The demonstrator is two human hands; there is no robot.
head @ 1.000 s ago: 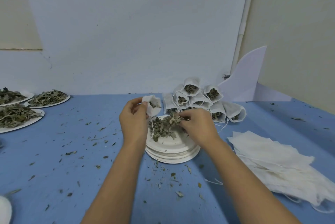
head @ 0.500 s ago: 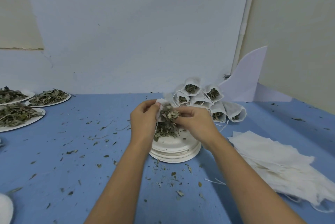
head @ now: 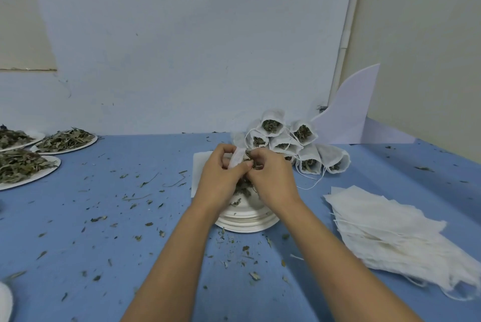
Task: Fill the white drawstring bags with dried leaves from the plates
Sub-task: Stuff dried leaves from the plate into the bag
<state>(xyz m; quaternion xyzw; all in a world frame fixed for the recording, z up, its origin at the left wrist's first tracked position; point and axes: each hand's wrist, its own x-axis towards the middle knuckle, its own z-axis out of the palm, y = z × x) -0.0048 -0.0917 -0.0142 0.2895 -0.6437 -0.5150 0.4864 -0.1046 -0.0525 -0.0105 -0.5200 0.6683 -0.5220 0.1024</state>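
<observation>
Nearest: blue surface, scattered with leaf crumbs; on it to the right, a pile of flat empty bags, untouched; ahead of centre, a stack of white plates with only a few loose leaves on the top one; both hands meet directly above this stack. Left hand: fingers curled round the white drawstring bag, gripping it near the mouth; most of the bag is hidden in the palm, so its long axis is a judgement only; it appears to run down and left into the hand, mouth turned up and right. Right hand: fingers pinched on a clump of dried leaves; the clump touches the bag's opening. Key relation: the opening lies just left of the right fingers, no gap visible; the right hand feeds, and the likely next move is a short push leftward and down along the bag; spillage should land on the plates below. Beyond the hands: a heap of filled bags, mouths open, strings loose; far left, three leaf plates, well apart from the work.
</observation>
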